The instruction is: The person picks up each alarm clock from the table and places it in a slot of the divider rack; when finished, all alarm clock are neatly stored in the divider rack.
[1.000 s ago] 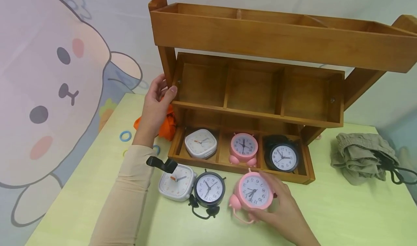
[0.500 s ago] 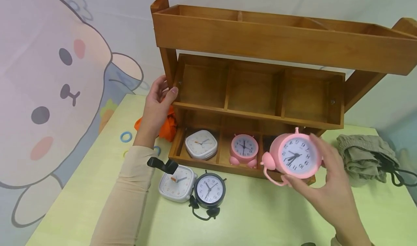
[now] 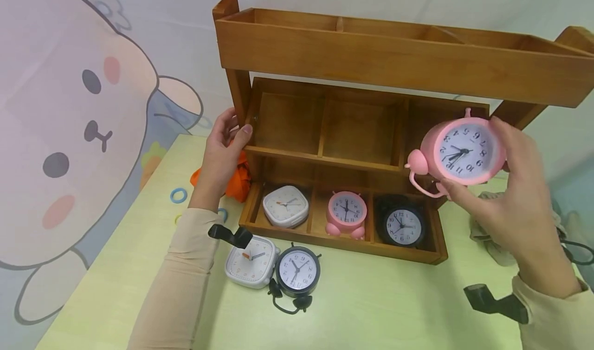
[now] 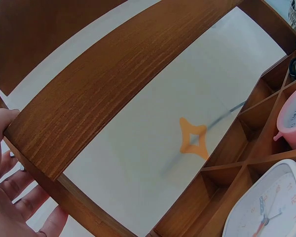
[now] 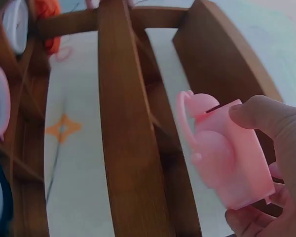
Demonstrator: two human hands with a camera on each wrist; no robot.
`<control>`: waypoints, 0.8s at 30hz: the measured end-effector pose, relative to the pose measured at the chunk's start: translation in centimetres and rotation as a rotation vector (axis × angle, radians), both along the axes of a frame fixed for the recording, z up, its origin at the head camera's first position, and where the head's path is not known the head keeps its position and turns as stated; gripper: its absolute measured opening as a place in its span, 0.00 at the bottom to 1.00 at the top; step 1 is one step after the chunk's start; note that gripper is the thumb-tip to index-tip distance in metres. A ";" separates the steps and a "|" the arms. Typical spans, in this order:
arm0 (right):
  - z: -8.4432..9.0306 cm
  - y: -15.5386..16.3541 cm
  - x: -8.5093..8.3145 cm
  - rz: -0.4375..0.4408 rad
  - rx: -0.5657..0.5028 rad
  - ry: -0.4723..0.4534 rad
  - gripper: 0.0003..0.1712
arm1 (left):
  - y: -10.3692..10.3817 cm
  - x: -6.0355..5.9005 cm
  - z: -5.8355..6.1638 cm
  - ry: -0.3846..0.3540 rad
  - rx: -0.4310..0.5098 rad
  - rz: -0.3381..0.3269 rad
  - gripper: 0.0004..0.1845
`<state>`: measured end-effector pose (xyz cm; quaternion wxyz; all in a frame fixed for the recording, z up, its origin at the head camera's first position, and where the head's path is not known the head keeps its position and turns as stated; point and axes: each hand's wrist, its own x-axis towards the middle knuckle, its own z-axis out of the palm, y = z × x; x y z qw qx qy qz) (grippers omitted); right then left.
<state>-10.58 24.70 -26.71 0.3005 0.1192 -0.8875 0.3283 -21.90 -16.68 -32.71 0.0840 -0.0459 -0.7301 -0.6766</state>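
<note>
1. Along the far left, a printed cartoon animal (image 3: pixel 95 123) fills the pale backdrop.
2. On the left of the table (image 3: pixel 371 303), a blue ring (image 3: pixel 178 195) lies near an orange cloth (image 3: pixel 240 182), which the left forearm partly hides.
3. At the left end of the wooden rack (image 3: pixel 394 56), the left hand (image 3: pixel 225 149) grips the frame beside the middle tier, thumb on the near side, fingers wrapped behind.
4. Near the rack's left part, a white squarish alarm clock (image 3: pixel 250 262) lies face up on the table; just right of it lies a black twin-bell alarm clock (image 3: pixel 298 271), bells towards the near side.
5. Inside the bottom tier, from left to right, each in its own compartment: a rounded white clock (image 3: pixel 285 205), a small pink twin-bell clock (image 3: pixel 347 211) and a black round clock (image 3: pixel 403 226).
6. Before the middle tier's right compartment, the right hand (image 3: pixel 520 190) holds a larger pink alarm clock (image 3: pixel 468 151) between thumb and fingers, its bells pointing left and near; whether it touches the wood cannot be told.
7. Farther right, a grey-green cloth (image 3: pixel 498 249) lies partly hidden behind that hand.
</note>
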 end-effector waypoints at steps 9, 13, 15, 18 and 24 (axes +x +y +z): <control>1.3 0.8 -3.4 0.034 0.107 0.062 0.55 | -0.1 0.0 -0.1 -0.006 -0.005 -0.004 0.31; 1.7 1.1 -4.2 0.035 0.144 0.063 0.54 | 0.0 -0.1 -0.3 -0.010 -0.009 -0.004 0.31; 1.8 1.1 -4.6 0.035 0.148 0.059 0.55 | 0.0 -0.1 -0.3 -0.010 -0.009 -0.004 0.30; 1.7 1.2 -5.1 0.040 0.166 0.054 0.58 | 0.0 0.0 -0.2 -0.010 -0.007 -0.010 0.30; 1.1 1.5 -6.0 0.048 0.258 0.006 0.62 | -0.1 0.1 0.0 -0.023 -0.010 -0.007 0.30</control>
